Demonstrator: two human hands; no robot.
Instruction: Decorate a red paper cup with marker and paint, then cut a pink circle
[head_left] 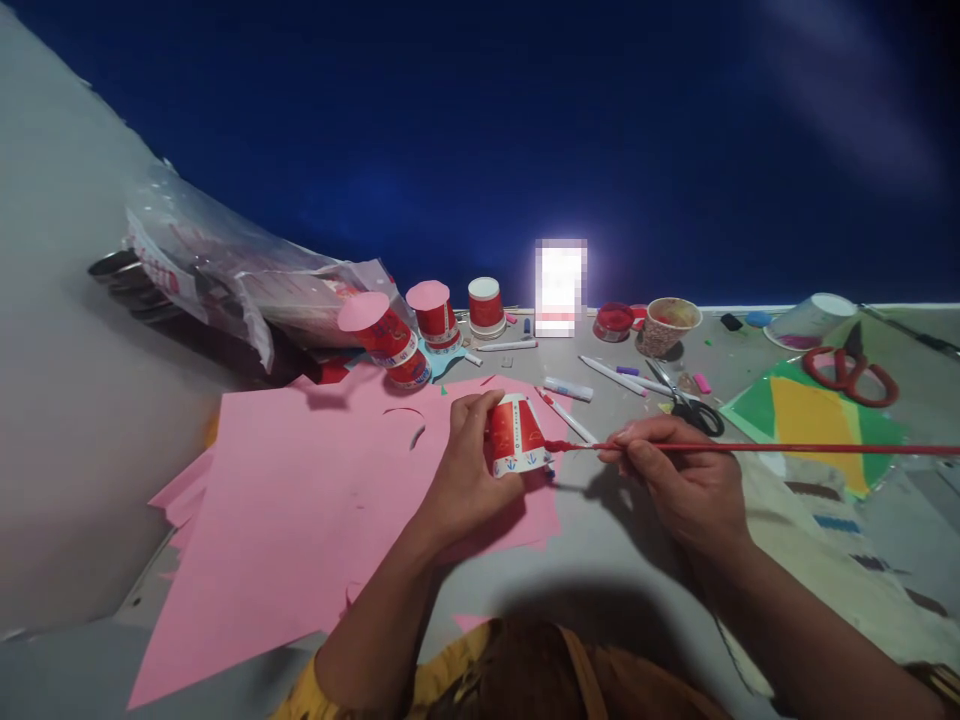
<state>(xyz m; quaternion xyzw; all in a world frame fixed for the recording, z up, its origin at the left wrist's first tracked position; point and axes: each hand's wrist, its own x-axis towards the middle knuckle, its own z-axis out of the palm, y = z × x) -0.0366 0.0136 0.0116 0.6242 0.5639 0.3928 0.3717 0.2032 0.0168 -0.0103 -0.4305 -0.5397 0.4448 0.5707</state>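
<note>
My left hand grips a small paper cup, turned bottom up and partly coated in red paint. Between the fingertips of my right hand is a long red-handled paintbrush, held level. Its red bristles meet the right side of the cup, near the rim. Beneath the left hand and cup lies torn pink paper. Behind them stand a red-painted cup with a white base, another topped with a pink disc, and a stack of red cups capped in pink.
A red paint jar and a stained paper cup stand at the back. Scissors with black handles, red-handled scissors and several markers lie to the right. A plastic bag leans at the back left.
</note>
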